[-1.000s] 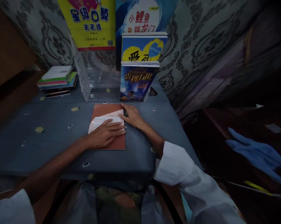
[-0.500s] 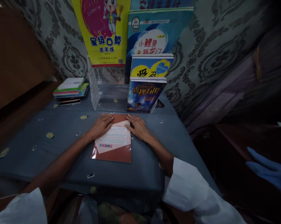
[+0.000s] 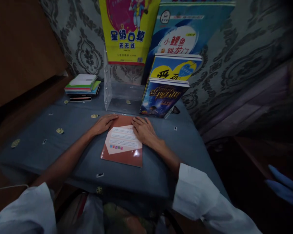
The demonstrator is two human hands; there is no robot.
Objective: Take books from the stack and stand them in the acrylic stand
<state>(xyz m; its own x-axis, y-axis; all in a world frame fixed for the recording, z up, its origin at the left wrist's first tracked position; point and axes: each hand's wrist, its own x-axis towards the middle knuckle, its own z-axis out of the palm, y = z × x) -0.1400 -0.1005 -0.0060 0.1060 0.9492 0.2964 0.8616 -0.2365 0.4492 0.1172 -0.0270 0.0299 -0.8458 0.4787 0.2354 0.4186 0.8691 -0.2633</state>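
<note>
A thin reddish-brown book [image 3: 127,157] lies flat on the blue cloth-covered table [image 3: 85,165], its pale printed panel facing up with the text upside down to me. At its far left corner rests my left hand [image 3: 104,124], fingers extended, the fingertips touching the book's edge. My right hand [image 3: 143,130] lies over the far right part of the book, palm down with its fingers on the cover. Neither hand grips anything.
Behind the book, a clear plastic rack [image 3: 123,104] holds a yellow workbook [image 3: 129,39] and several books, the front one dark blue [image 3: 161,97]. A stack of books [image 3: 81,86] lies at back left. Patterned wall behind.
The view has shifted, so the scene sits further right. My left hand has slid outward to the book's edge; my right hand now covers more of its right side.
</note>
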